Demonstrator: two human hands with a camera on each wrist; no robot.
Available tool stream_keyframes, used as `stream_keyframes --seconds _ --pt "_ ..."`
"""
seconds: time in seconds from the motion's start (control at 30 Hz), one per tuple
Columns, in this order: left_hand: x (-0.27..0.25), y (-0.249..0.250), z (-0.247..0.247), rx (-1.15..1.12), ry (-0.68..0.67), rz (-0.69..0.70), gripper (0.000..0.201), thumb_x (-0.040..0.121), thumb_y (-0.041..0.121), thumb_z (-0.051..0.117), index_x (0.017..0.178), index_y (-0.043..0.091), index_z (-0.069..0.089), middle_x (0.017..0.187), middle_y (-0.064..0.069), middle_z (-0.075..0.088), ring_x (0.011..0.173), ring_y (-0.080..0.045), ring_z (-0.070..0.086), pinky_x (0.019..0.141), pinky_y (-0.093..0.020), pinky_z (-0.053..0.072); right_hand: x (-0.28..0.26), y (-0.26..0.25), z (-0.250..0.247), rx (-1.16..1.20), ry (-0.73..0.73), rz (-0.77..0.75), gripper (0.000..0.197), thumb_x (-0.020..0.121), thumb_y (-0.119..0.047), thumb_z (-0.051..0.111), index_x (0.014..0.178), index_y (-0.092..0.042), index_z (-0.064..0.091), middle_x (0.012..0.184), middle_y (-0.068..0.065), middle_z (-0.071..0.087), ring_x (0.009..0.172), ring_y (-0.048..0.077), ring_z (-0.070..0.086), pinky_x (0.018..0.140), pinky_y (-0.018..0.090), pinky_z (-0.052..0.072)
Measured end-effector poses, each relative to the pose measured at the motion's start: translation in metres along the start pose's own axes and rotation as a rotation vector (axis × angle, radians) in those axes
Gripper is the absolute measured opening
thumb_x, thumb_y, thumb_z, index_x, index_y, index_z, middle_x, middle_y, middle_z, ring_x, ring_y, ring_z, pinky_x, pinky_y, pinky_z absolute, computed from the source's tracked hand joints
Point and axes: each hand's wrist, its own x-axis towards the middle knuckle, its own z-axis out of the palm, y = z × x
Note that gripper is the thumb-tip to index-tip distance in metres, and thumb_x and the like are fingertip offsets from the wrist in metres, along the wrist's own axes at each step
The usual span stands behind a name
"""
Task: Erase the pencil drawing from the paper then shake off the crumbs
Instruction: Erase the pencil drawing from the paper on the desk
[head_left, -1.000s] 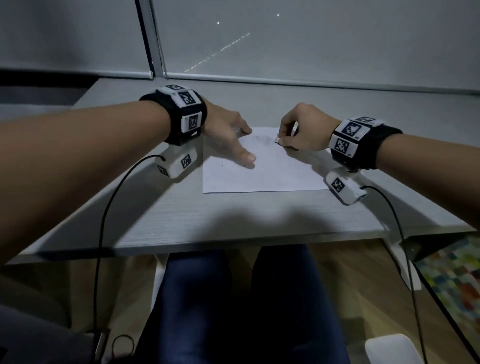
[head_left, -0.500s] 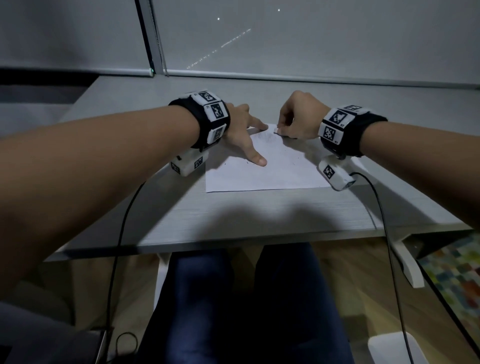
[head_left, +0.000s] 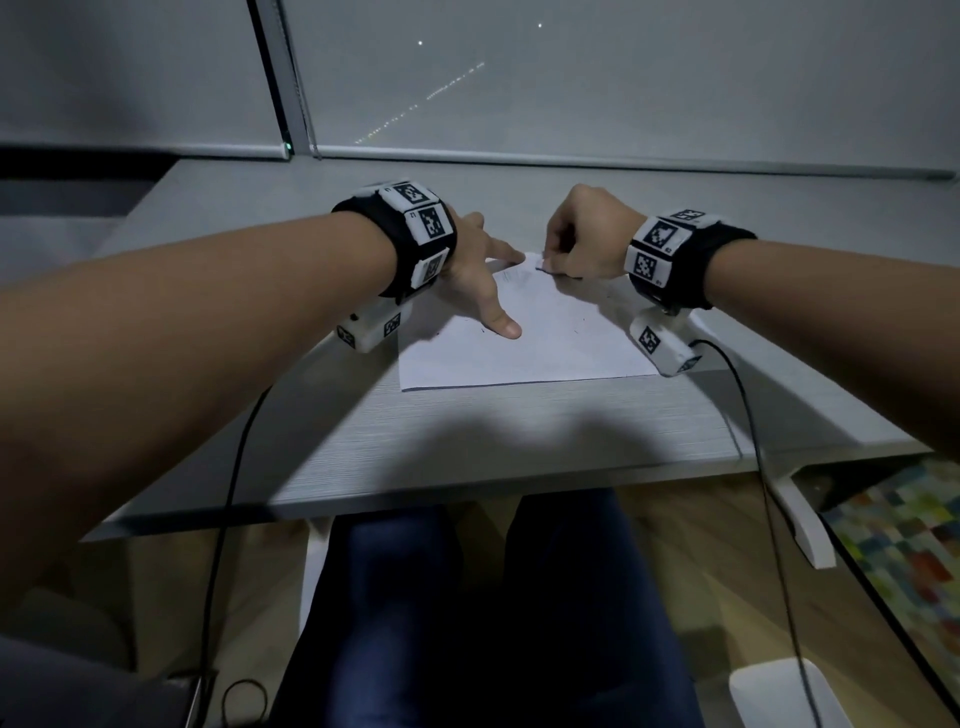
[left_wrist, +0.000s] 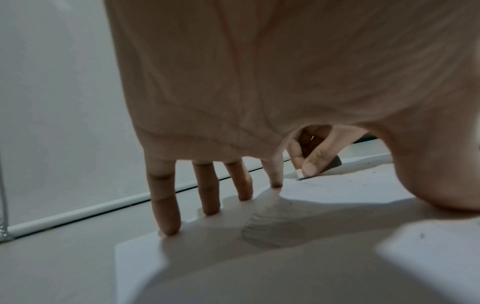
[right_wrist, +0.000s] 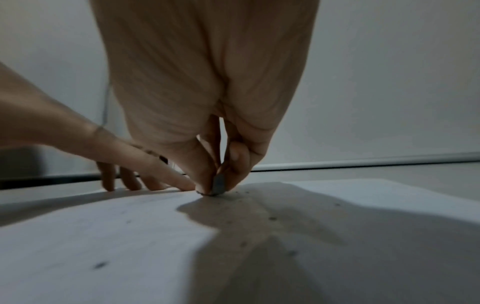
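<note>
A white sheet of paper (head_left: 545, 338) lies flat on the grey desk (head_left: 467, 441). My left hand (head_left: 483, 280) is spread on the paper's left part, straight fingers (left_wrist: 166, 218) pressing its far edge and the thumb lying on the sheet. My right hand (head_left: 576, 244) pinches a small white eraser (right_wrist: 218, 185) between thumb and fingers, its tip down on the paper near the far edge. A faint shaded pencil drawing (left_wrist: 272, 230) shows under my left palm. Dark eraser crumbs (right_wrist: 272, 218) are scattered on the paper around the eraser.
A window frame and blind (head_left: 571, 156) run along the desk's far edge. Cables (head_left: 753, 415) hang from both wrist cameras over the desk's near edge. My legs in dark trousers (head_left: 467, 623) are under the desk; a colourful rug (head_left: 909, 545) lies at the right.
Both hands have shifted slightly toward the far edge of the paper. The right hand keeps the eraser down on the sheet; the left still presses the paper.
</note>
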Motion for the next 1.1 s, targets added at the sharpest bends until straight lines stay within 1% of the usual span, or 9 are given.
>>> stream_keyframes --seconds 0.1,0.3,0.43,0.53,0.6,0.7,0.83,0.93,1.1 --pt "-0.001 0.000 -0.001 -0.002 -0.017 -0.005 0.119 0.061 0.092 0.068 0.161 0.057 0.015 0.163 -0.005 0.023 0.154 -0.032 0.019 0.116 -0.052 0.028 -0.003 -0.002 0.001 0.017 -0.018 -0.029 0.010 0.084 -0.018 0.078 0.078 -0.010 0.080 0.071 0.002 0.074 0.068 0.019 0.067 0.070 0.032 0.060" --pt "-0.003 0.002 -0.003 -0.012 -0.028 -0.010 0.118 0.065 0.088 0.069 0.163 0.052 0.015 0.168 -0.004 0.019 0.159 -0.031 0.008 0.121 -0.053 0.020 -0.018 -0.006 0.007 0.045 -0.052 -0.134 0.009 0.084 -0.021 0.079 0.077 -0.014 0.079 0.068 -0.003 0.072 0.058 0.006 0.060 0.057 0.016 0.048" --pt "-0.006 0.004 -0.003 -0.038 -0.032 -0.002 0.115 0.069 0.086 0.068 0.164 0.052 0.014 0.170 0.000 0.016 0.159 -0.031 0.003 0.122 -0.054 0.016 -0.009 0.012 0.000 0.000 0.027 -0.014 0.010 0.084 -0.017 0.078 0.079 -0.008 0.080 0.068 0.000 0.070 0.059 0.008 0.059 0.068 0.033 0.059" --pt "-0.007 0.002 -0.002 -0.037 -0.012 -0.003 0.119 0.063 0.090 0.069 0.163 0.053 0.016 0.165 -0.003 0.023 0.156 -0.032 0.016 0.118 -0.051 0.024 -0.012 0.008 0.002 0.006 0.035 -0.036 0.012 0.085 -0.019 0.079 0.079 -0.009 0.079 0.069 0.001 0.071 0.061 0.013 0.061 0.070 0.033 0.059" --pt "-0.008 -0.002 0.000 -0.035 0.033 0.014 0.130 0.053 0.095 0.070 0.163 0.049 0.019 0.160 -0.001 0.030 0.150 -0.034 0.030 0.111 -0.050 0.034 -0.015 -0.004 0.007 0.051 0.044 -0.092 0.012 0.085 -0.025 0.079 0.079 -0.014 0.079 0.069 -0.003 0.071 0.061 0.008 0.062 0.063 0.022 0.053" --pt "-0.009 -0.011 0.006 -0.088 0.104 0.029 0.129 0.051 0.094 0.073 0.156 0.029 0.038 0.152 0.003 0.043 0.137 -0.029 0.048 0.095 -0.041 0.041 -0.013 -0.019 0.015 0.069 0.000 -0.157 0.011 0.083 -0.027 0.081 0.077 -0.019 0.079 0.065 -0.012 0.069 0.055 -0.005 0.059 0.054 0.005 0.040" --pt "-0.014 -0.015 0.012 -0.109 0.071 0.036 0.128 0.059 0.096 0.067 0.162 0.029 0.031 0.155 0.004 0.036 0.143 -0.030 0.043 0.110 -0.047 0.039 0.000 -0.018 0.011 0.052 -0.030 -0.118 0.011 0.083 -0.024 0.083 0.076 -0.016 0.080 0.065 -0.008 0.071 0.056 0.000 0.060 0.058 0.017 0.047" --pt "-0.015 -0.016 0.013 -0.107 0.060 0.033 0.128 0.061 0.095 0.066 0.165 0.032 0.026 0.157 0.004 0.033 0.146 -0.031 0.039 0.113 -0.049 0.036 0.009 -0.012 0.005 0.011 0.001 -0.045 0.009 0.082 -0.017 0.081 0.076 -0.011 0.080 0.067 -0.001 0.072 0.059 0.008 0.061 0.065 0.029 0.057" --pt "-0.013 -0.015 0.013 -0.086 0.046 0.043 0.127 0.061 0.097 0.063 0.165 0.037 0.022 0.157 0.003 0.033 0.146 -0.033 0.040 0.109 -0.050 0.038 -0.002 -0.022 0.014 0.044 -0.005 -0.109 0.011 0.085 -0.018 0.078 0.075 -0.012 0.078 0.070 -0.001 0.072 0.064 0.012 0.064 0.063 0.023 0.047"
